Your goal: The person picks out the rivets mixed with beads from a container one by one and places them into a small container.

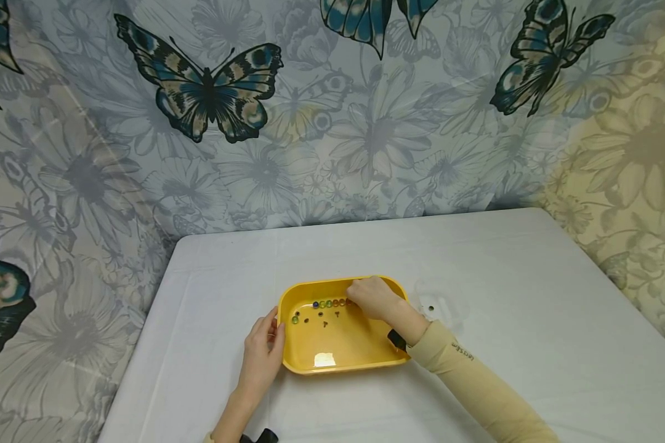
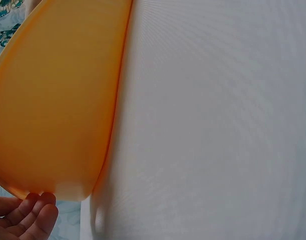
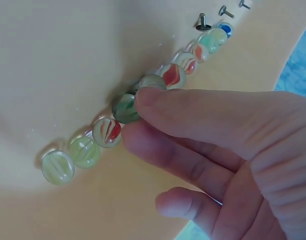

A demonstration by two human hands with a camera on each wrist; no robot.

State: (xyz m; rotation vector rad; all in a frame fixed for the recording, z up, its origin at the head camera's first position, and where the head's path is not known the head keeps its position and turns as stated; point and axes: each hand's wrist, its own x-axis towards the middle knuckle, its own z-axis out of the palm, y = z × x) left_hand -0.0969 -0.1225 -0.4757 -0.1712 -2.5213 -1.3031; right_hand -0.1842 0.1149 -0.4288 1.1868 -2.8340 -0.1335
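My right hand (image 1: 375, 298) reaches over the far wall of a yellow tray (image 1: 343, 363). In the right wrist view, thumb and finger pinch a green-swirled glass marble (image 3: 123, 108) standing in a row of marbles along the tray wall. Yellow-green marbles (image 3: 85, 152) and a red-swirled marble (image 3: 107, 132) lie on one side of it; others, ending in a blue marble (image 3: 226, 29), run on beyond the thumb. My left hand (image 1: 263, 347) touches the tray's left end from outside, its fingertips against the wall in the left wrist view (image 2: 42, 200).
Several small flat-headed metal pins (image 3: 203, 22) lie on the tray floor near the row. A lone green marble (image 1: 295, 320) sits near the left end. Right of the tray, a small dark piece (image 1: 431, 308) rests on the white table (image 1: 504, 295). Butterfly-patterned cloth (image 1: 366, 154) hangs behind.
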